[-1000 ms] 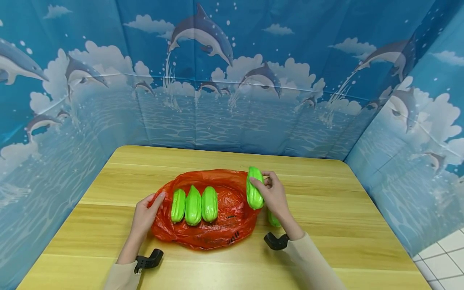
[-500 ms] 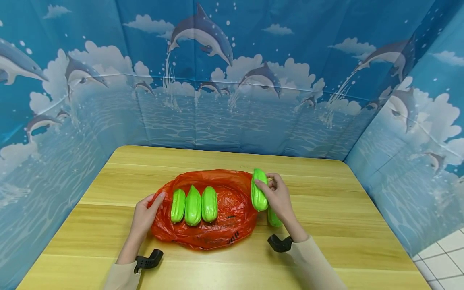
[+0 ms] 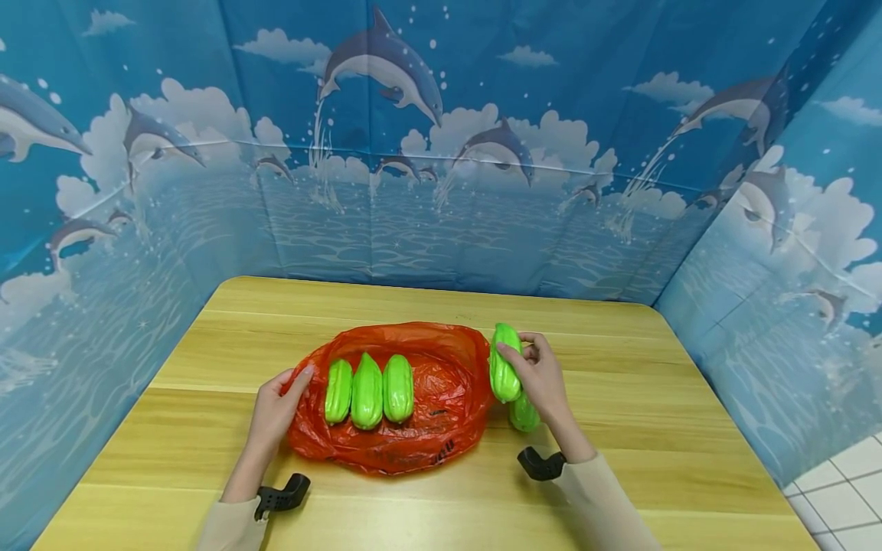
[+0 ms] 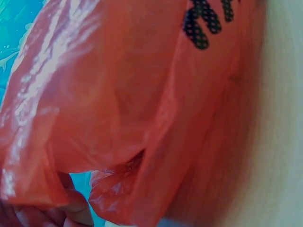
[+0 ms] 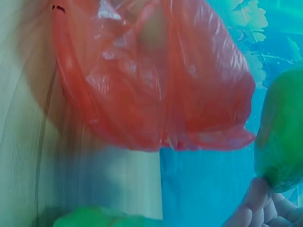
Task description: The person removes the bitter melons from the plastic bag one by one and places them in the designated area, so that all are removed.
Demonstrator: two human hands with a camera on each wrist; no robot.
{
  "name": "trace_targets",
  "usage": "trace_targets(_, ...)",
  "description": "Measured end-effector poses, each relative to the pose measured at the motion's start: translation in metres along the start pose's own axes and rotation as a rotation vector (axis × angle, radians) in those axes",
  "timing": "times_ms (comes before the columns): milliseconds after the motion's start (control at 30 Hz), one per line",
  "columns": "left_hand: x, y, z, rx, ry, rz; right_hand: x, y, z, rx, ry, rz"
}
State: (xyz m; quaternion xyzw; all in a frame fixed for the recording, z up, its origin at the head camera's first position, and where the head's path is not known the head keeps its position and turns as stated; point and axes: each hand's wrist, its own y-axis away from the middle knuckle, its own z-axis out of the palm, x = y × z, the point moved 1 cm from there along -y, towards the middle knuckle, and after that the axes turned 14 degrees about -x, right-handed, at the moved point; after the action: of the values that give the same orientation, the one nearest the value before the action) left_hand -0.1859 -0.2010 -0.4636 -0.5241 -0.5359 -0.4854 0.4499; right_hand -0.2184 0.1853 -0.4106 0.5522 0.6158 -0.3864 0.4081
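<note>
An open red plastic bag (image 3: 441, 436) lies on the table, with three green vegetable-like pieces (image 3: 367, 392) side by side in its left half. My left hand (image 3: 274, 409) pinches the bag's left rim; in the left wrist view the fingers (image 4: 78, 208) are at the red film (image 4: 118, 94). My right hand (image 3: 544, 383) grips another green piece (image 3: 505, 367) just beyond the bag's right edge, also seen as a green piece (image 5: 284, 132) in the right wrist view. One more green piece (image 3: 524, 415) lies on the table below it, partly covered.
The wooden table (image 3: 661, 428) extends on both sides of the bag. Behind and beside it hangs a blue curtain (image 3: 427, 229) printed with dolphins. Black devices are strapped to both wrists, one at the left (image 3: 284, 496) and one at the right (image 3: 541, 464).
My right hand has moved a little to the right with its green piece, from over the bag's right edge to just outside it. The left hand and the bag have stayed in place.
</note>
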Motion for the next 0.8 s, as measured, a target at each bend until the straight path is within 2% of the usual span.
trace_targets(167, 0.0, 0.0, 0.0, 0.005, 0.0, 0.005, 0.003, 0.0, -0.005, 0.019, 0.004, 0.017)
trace_targets(633, 0.0, -0.001, -0.001, -0.007, 0.009, 0.006, 0.011, -0.001, -0.022, 0.052, 0.095, 0.076)
trace_targets(800, -0.001, -0.001, -0.001, -0.004, 0.0, 0.006, 0.014, 0.0, -0.027, 0.061, 0.088, 0.095)
